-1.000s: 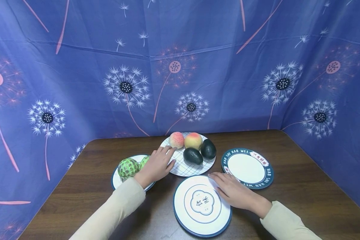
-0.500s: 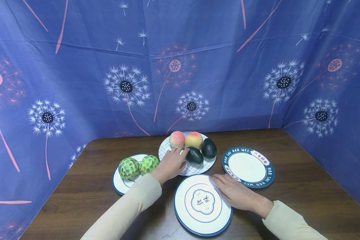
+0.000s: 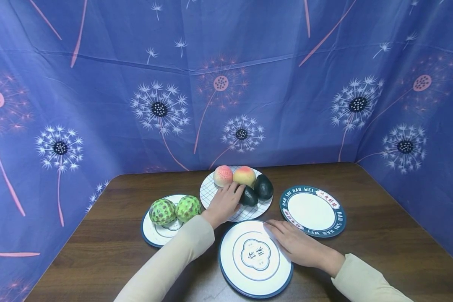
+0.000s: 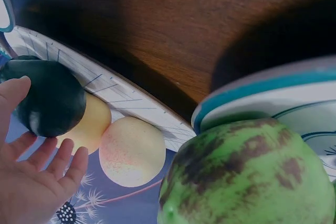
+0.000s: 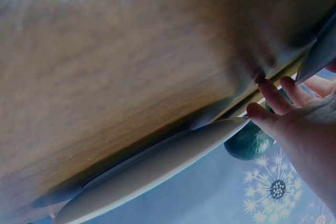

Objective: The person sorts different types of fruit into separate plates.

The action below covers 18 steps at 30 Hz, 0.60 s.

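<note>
My left hand (image 3: 223,203) reaches over the white grid-lined plate (image 3: 209,193), beside the nearer dark green avocado (image 3: 250,196). In the left wrist view, the thumb overlaps that avocado (image 4: 50,98), and two fingertips are right at its lower edge; the fingers are spread and loosely bent. A second avocado (image 3: 263,187) and two peaches (image 3: 223,175) share the plate. My right hand (image 3: 295,243) rests along the right rim of stacked white plates (image 3: 245,272) with blue edges, its fingers fairly straight. In the right wrist view, its fingers (image 5: 275,98) lie by a plate edge.
Two green, brown-spotted custard apples (image 3: 162,211) sit on a small blue-rimmed plate (image 3: 151,237) at the left. A teal-rimmed plate (image 3: 312,213) with lettering lies at the right. The brown wooden table (image 3: 377,235) ends at a blue dandelion-print cloth (image 3: 287,96) behind.
My left hand has moved right, from between the custard apples and the grid-lined plate to the nearer avocado, uncovering the second custard apple. My right hand stays at the stacked plates.
</note>
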Available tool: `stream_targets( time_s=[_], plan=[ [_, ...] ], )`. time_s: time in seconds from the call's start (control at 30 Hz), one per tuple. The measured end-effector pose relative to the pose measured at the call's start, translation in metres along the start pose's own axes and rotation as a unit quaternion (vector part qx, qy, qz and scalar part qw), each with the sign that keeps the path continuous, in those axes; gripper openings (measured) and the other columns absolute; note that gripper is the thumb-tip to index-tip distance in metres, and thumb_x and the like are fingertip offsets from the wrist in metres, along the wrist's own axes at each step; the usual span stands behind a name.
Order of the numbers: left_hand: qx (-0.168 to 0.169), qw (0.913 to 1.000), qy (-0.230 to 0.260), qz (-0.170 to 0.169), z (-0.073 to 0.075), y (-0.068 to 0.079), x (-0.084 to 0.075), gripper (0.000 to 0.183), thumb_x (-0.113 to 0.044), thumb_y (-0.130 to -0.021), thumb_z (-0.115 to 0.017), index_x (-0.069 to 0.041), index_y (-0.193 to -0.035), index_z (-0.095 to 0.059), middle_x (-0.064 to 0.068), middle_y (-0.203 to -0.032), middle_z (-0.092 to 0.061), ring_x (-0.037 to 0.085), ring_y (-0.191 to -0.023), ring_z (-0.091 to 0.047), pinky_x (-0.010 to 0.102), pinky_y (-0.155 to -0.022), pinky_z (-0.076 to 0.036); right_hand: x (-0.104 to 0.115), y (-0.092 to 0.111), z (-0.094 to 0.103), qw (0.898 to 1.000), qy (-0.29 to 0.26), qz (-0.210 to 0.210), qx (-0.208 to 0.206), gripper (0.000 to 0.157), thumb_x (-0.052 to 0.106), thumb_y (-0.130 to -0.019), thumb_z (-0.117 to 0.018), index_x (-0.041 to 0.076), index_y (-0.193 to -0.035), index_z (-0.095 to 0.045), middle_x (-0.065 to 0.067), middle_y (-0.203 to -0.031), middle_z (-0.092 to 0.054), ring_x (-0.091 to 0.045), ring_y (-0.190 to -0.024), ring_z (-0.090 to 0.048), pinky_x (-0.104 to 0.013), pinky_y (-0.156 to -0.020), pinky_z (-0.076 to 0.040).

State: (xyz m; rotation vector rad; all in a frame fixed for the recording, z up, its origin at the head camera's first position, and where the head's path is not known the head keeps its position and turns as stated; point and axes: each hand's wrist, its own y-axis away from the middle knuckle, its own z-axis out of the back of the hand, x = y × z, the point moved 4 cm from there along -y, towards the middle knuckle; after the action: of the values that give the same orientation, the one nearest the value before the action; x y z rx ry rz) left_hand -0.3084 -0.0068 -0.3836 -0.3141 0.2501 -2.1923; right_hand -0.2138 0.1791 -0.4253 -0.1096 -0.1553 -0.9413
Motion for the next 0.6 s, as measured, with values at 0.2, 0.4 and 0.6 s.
stream_targets(
  time_s=[0.2,0.4,0.6],
  plan=[
    [0.002,1.0,-0.002,0.002,-0.0031,-0.0045,-0.0007,0.057,-0.035,-0.082,-0.066,-0.009,-0.125,-0.039,0.005,-0.12,-0.05,0.019,-0.108,-0.05,0.035,-0.09,-0.046,-0.0007,0.0005,-0.0007,1.0,-0.011,-0.002,0.008,0.053,0.029,-0.094,-0.046,0.015,-0.142,-0.03,-0.005,-0.144,-0.036,-0.024,-0.132,-0.035,-0.043,-0.105,-0.034],
    [0.012,0.9999,0.009,0.009,-0.0074,-0.006,0.001,0.062,-0.034,-0.081,-0.068,-0.016,-0.132,-0.037,0.009,-0.123,-0.046,0.022,-0.108,-0.05,0.037,-0.087,-0.047,-0.001,0.0013,-0.0006,1.0,-0.013,-0.002,0.008,0.053,0.028,-0.094,-0.046,0.015,-0.142,-0.031,-0.005,-0.144,-0.037,-0.023,-0.133,-0.035,-0.042,-0.104,-0.034],
    [0.018,0.9997,0.01,0.015,-0.0098,-0.006,0.0023,0.064,-0.029,-0.082,-0.068,-0.022,-0.137,-0.036,0.012,-0.125,-0.043,0.024,-0.11,-0.049,0.038,-0.084,-0.047,-0.0006,0.0011,0.0011,1.0,-0.017,0.002,0.007,0.053,0.027,-0.094,-0.046,0.014,-0.142,-0.03,-0.005,-0.144,-0.036,-0.023,-0.133,-0.034,-0.042,-0.104,-0.034]
  ],
)
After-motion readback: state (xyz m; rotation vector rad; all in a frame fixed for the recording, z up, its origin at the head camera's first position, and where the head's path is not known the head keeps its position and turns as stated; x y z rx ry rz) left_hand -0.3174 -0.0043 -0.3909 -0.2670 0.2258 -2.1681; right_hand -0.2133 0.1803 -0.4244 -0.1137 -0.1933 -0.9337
